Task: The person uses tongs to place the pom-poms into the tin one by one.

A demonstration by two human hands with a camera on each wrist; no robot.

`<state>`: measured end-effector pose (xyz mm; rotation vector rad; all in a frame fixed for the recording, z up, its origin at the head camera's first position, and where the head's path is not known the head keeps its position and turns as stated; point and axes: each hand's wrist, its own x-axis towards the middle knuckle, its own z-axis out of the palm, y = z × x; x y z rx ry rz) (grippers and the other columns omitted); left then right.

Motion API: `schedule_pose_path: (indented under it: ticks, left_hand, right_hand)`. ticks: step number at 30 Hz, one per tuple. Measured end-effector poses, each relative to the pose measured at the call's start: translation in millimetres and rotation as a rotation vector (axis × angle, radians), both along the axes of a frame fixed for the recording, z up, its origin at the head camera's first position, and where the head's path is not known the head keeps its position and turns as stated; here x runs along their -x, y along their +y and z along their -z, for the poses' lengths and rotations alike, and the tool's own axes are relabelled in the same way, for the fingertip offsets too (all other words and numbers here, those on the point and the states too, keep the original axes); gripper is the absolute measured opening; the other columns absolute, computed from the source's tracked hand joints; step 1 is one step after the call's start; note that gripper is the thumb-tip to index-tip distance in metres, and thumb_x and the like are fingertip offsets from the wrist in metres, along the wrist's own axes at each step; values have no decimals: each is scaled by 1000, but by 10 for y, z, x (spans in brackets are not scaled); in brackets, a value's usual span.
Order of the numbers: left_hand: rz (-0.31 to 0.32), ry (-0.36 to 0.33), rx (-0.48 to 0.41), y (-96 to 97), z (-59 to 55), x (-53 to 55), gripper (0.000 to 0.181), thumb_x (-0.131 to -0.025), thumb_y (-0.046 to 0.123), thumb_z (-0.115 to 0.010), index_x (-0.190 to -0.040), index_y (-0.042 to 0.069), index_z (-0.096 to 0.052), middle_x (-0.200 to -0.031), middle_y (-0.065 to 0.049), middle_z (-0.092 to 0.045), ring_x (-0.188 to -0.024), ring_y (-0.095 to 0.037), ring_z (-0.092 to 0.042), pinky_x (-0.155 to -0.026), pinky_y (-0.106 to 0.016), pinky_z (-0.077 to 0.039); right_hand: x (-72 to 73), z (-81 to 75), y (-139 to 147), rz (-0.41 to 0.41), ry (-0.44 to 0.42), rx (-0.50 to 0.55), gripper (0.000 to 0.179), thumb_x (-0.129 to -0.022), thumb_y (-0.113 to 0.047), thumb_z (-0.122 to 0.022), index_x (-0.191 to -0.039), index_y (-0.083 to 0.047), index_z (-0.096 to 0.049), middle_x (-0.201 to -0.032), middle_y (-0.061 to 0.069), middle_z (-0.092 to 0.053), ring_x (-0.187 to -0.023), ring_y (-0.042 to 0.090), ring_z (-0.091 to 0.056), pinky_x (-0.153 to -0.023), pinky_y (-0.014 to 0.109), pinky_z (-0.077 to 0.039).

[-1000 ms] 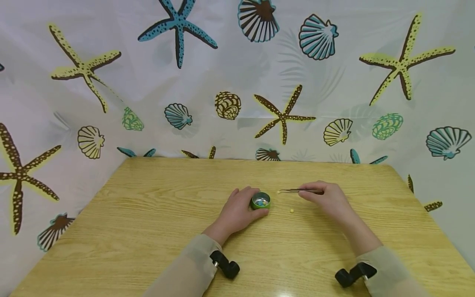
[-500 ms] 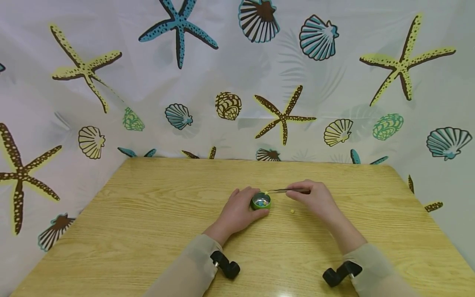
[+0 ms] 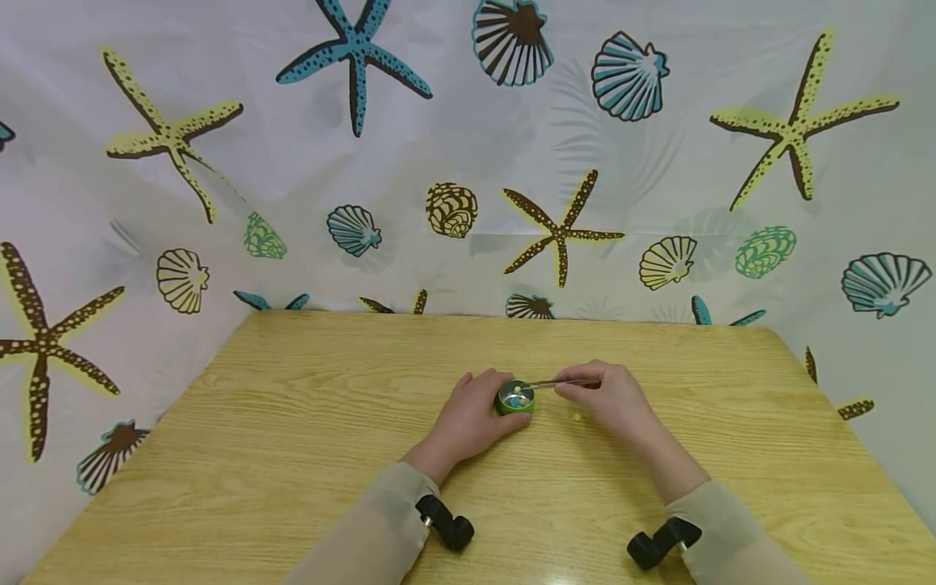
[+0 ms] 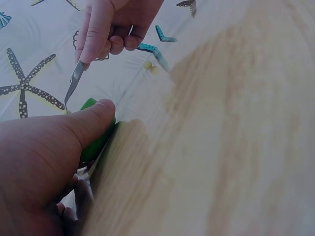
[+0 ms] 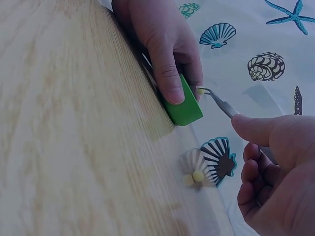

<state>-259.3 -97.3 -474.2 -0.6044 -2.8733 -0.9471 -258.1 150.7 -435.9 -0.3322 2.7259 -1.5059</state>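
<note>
My left hand (image 3: 471,416) curls round a small green tin (image 3: 517,409) with a shiny metal inside, thumb on the near side. Several small blue and yellow beads lie in the tin. In my right hand (image 3: 610,400) I pinch metal tweezers (image 3: 544,383), whose bent tips reach over the tin's mouth. A yellow bead (image 5: 200,91) sits between those tips, at the rim in the right wrist view. Another yellow bead (image 3: 577,418) lies on the table just right of the tin. In the left wrist view my thumb hides much of the tin (image 4: 96,145).
The wooden table (image 3: 292,455) stretches round both hands. Behind it hangs a white cloth (image 3: 468,146) printed with starfish and shells. A black wrist mount (image 3: 444,524) is on the left sleeve and another black mount (image 3: 664,543) on the right.
My right hand has moved left, carrying the yellow bead in the tweezers from beside the tin to over its mouth. The left hand and the tin have stayed in place.
</note>
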Motion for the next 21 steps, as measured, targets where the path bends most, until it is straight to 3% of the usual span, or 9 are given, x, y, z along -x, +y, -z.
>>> schedule_pose_path:
  ticks: [21]
  left_hand:
    - [0, 1, -6, -5, 10, -3, 66, -100, 40, -85, -152, 5, -62, -150, -13, -67, -154, -36, -49, -136, -58, -17]
  right_hand:
    - [-19, -20, -12, 24, -14, 0, 18, -105, -23, -81, -117, -12, -87, -117, 6, -75, -110, 26, -68, -92, 37, -56]
